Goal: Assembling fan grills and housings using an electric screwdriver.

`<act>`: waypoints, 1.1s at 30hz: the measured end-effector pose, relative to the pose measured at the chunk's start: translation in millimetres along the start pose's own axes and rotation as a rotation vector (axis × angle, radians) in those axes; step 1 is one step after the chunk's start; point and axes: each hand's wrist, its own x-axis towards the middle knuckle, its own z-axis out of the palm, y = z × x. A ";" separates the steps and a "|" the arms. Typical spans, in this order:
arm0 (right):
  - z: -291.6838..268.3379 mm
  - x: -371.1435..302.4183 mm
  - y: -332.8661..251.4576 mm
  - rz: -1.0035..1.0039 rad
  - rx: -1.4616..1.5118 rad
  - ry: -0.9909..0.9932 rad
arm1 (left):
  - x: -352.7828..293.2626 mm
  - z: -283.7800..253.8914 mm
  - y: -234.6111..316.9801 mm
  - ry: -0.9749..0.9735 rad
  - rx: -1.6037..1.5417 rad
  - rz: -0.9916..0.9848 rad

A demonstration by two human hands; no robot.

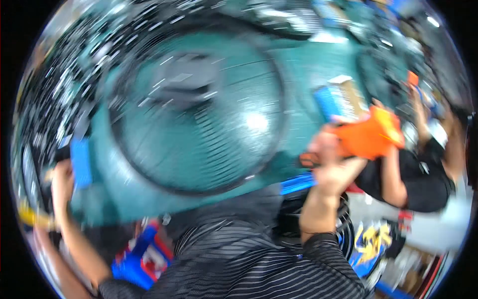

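Observation:
Motion blur smears much of the view. My right hand (328,157), at the right edge of the table, is closed round an orange hand tool (368,134); its exact kind is too blurred to tell. At the far left, my left hand (62,182) is closed beside a blue box (81,162); what its fingers hold, if anything, I cannot make out. Between my hands a large black ring (199,192) with fine curved ribs, like a fan guard, lies on the green tabletop (298,65). A dark grey blocky part (186,77) sits within the ring's far half.
A blue-and-white carton (334,102) stands beyond my right hand. Dark glinting parts (74,74) crowd the far left. Another person's arms (393,174) work close on the right. Below lie a bin of yellow pieces (371,244) and a blue-and-red package (144,256).

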 end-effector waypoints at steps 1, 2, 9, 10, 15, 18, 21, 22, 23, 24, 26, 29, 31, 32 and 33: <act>5.3 3.3 5.4 -0.039 -0.027 0.041 | -0.4 3.6 -9.5 0.035 0.025 -0.079; 0.7 7.7 1.0 -0.073 -0.213 -0.031 | -2.0 4.7 -18.5 0.051 -0.070 -0.085; 8.6 15.9 -7.8 0.029 0.026 -0.003 | -21.9 -6.7 -28.5 0.158 -0.064 -0.134; 6.7 15.0 -7.2 0.052 -0.007 -0.019 | -25.6 -10.2 -14.7 0.219 -0.071 -0.186; -4.1 4.9 -20.8 0.073 0.027 -0.063 | -58.0 -5.0 96.2 0.460 -0.496 -0.133; 8.6 -4.1 -48.2 -0.011 0.227 -0.048 | -81.4 35.7 172.7 0.344 -0.976 0.080; 29.3 -20.2 -77.2 0.046 0.849 -0.229 | -85.0 80.6 238.9 -0.071 -1.566 0.236; 37.1 -29.9 -81.6 0.058 0.940 -0.231 | -85.0 92.7 257.7 -0.156 -1.770 0.268; 46.8 -41.3 -85.5 0.025 0.974 -0.238 | -86.5 99.1 269.3 -0.270 -1.931 0.248; 53.2 -47.8 -82.5 -0.005 1.071 -0.201 | -83.1 108.4 283.9 -0.351 -2.050 0.250; 65.1 -62.2 -80.1 -0.034 1.172 -0.150 | -82.0 117.2 297.4 -0.338 -2.132 0.299; 74.2 -73.4 -81.4 -0.013 1.168 -0.112 | -85.5 122.1 301.7 -0.340 -2.158 0.271; 78.4 -75.7 -83.0 -0.015 1.120 -0.170 | -88.1 125.6 299.0 -0.335 -2.164 0.242; 80.5 -76.5 -83.5 -0.017 1.087 -0.200 | -89.2 127.7 297.3 -0.332 -2.165 0.230; 82.8 -77.1 -82.8 -0.014 1.088 -0.204 | -89.9 129.5 295.9 -0.340 -2.150 0.198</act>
